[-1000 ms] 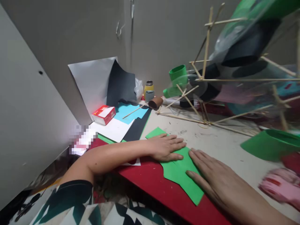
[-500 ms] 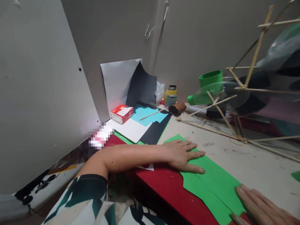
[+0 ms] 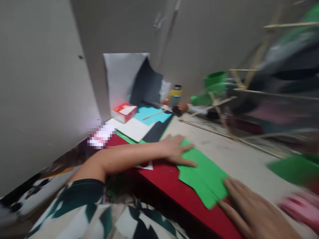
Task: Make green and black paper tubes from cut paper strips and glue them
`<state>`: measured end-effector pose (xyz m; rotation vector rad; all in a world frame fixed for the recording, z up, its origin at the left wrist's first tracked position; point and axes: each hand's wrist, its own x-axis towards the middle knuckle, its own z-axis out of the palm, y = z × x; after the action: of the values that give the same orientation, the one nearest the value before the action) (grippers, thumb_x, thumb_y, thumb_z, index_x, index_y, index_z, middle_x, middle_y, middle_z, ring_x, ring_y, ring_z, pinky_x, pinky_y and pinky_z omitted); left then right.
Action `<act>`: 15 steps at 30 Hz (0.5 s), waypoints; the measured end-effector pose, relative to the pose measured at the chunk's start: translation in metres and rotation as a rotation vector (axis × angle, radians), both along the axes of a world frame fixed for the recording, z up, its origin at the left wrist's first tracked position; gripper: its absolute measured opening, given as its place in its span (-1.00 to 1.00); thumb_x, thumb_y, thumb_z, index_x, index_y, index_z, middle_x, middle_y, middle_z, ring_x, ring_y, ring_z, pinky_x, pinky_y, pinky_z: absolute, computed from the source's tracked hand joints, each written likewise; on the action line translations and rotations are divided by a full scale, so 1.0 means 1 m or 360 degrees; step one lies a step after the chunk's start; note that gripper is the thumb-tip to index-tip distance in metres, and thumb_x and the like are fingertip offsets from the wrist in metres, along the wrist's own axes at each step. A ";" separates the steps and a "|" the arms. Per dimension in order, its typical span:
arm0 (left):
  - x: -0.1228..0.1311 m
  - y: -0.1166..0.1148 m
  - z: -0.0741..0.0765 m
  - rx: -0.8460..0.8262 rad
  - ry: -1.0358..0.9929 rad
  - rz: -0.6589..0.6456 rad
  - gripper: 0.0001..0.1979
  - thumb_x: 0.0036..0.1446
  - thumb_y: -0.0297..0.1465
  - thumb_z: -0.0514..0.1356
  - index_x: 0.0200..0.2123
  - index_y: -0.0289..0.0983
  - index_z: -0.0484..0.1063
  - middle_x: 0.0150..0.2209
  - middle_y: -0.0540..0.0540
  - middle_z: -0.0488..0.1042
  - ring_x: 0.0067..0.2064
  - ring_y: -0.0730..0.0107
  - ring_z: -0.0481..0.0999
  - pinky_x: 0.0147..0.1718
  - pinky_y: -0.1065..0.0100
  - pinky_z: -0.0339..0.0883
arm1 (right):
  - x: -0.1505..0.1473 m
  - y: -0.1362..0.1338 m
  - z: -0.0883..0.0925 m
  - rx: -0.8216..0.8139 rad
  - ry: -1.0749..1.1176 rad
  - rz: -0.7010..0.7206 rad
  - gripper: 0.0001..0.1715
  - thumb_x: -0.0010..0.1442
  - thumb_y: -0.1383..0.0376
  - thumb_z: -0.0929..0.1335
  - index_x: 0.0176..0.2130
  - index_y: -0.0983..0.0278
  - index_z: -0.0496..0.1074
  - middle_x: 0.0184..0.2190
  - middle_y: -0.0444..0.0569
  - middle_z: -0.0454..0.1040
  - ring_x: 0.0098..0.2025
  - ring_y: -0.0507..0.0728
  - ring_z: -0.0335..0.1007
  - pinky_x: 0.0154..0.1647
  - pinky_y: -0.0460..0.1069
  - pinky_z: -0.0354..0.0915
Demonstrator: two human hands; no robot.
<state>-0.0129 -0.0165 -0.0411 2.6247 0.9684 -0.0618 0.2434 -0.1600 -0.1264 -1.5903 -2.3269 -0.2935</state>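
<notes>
A green craft sheet (image 3: 206,172) with a cut-out lower edge and a slit near its right end lies along the red front edge of the table. My left hand (image 3: 176,151) rests flat on its far left part, fingers spread. At the sheet's right end is my right hand (image 3: 254,205), somewhat blurred, its fingers stretched out. The fingertips touch the sheet's edge, with the thumb apart from them at the lower corner.
A stick frame (image 3: 219,132) stands at the back right, near a green plastic piece (image 3: 215,83). Left of it are a brown roll (image 3: 179,109), a red-and-white box (image 3: 124,112), light-blue paper (image 3: 152,114) and a lit phone (image 3: 101,136). A pink object (image 3: 300,207) lies at right.
The view has swung to the right, so everything sits further left. More of my right hand, another green piece and a pink object now show. Both hands stay at the green sheet.
</notes>
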 end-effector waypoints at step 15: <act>0.040 0.019 -0.010 -0.0049 -0.0152 -0.0374 -0.30 0.26 -0.05 -0.05 0.34 -0.31 -0.01 0.38 -0.26 -0.11 0.40 0.03 -0.19 0.28 -0.03 -0.35 | -0.047 0.050 0.075 -0.0545 0.0009 -0.0090 -0.30 0.35 0.06 0.15 0.27 0.48 0.17 0.29 0.30 0.14 0.31 0.35 0.08 0.25 0.29 0.10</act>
<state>0.0270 0.0020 -0.0507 2.6732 0.6202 -0.0076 0.1964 -0.1095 -0.0512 -1.8070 -2.4297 0.1054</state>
